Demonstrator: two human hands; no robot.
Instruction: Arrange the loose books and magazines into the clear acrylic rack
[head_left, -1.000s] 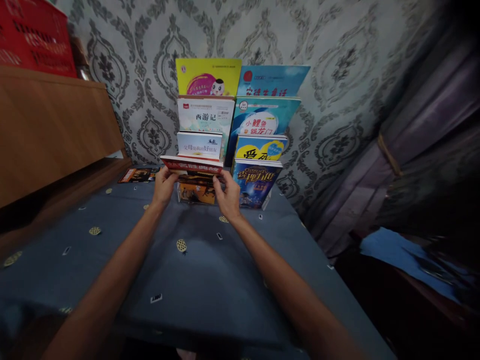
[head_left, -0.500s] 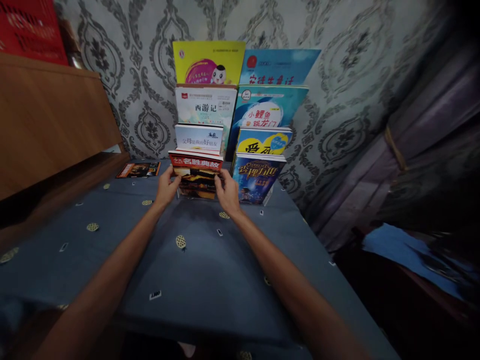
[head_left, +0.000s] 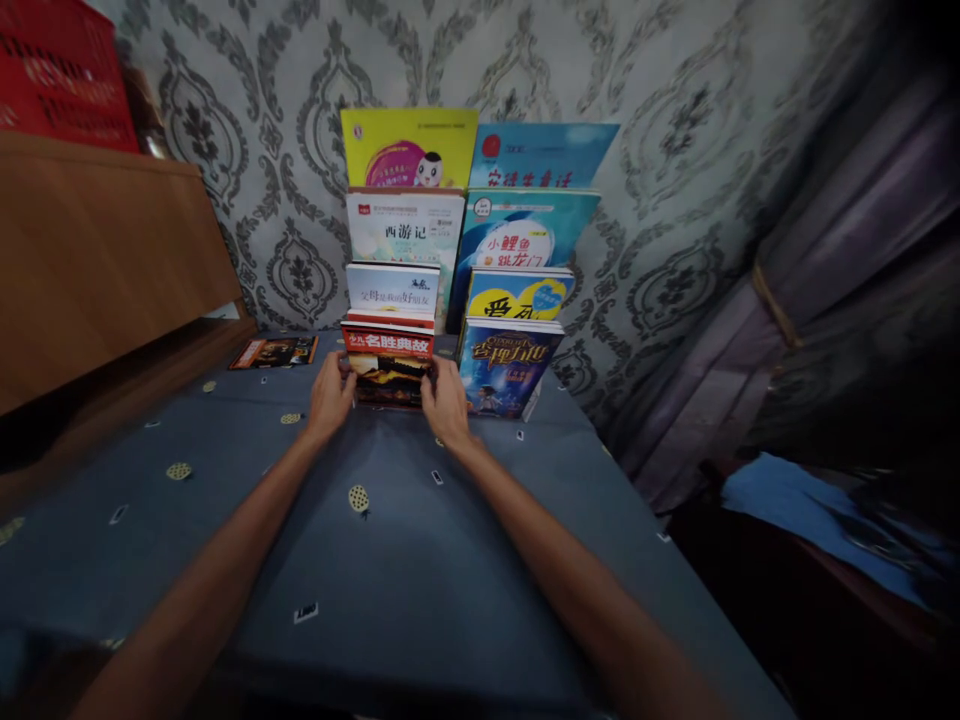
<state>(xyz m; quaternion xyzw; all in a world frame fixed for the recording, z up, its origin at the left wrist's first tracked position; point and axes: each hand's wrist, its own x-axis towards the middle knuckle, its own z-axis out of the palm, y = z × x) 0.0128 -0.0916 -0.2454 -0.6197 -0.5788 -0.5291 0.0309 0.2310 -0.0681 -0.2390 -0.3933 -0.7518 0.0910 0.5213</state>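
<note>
A book with a red top band and a dark landscape cover [head_left: 390, 368] stands upright at the front of the left column of books. My left hand [head_left: 331, 395] grips its left edge, thumb on the cover. At its right edge, my right hand [head_left: 447, 400] holds it, with the fingers partly hidden behind. Behind it rise a pale blue book [head_left: 391, 288], a white book [head_left: 405, 225] and a yellow book [head_left: 409, 140]. Just right of my right hand, a dark blue book [head_left: 508, 368] fronts the other column.
The right column also has a yellow-and-blue book [head_left: 519, 292], a teal book [head_left: 536, 225] and a blue book [head_left: 547, 150]. An orange-and-black book [head_left: 274, 352] lies flat at left. A wooden cabinet [head_left: 112, 260] borders the blue tablecloth [head_left: 390, 570]; a curtain [head_left: 780, 290] hangs at right.
The red-banded book sits slightly lower against the books behind it, with both hands still at its sides. The books appear lower in the picture as the view has shifted.
</note>
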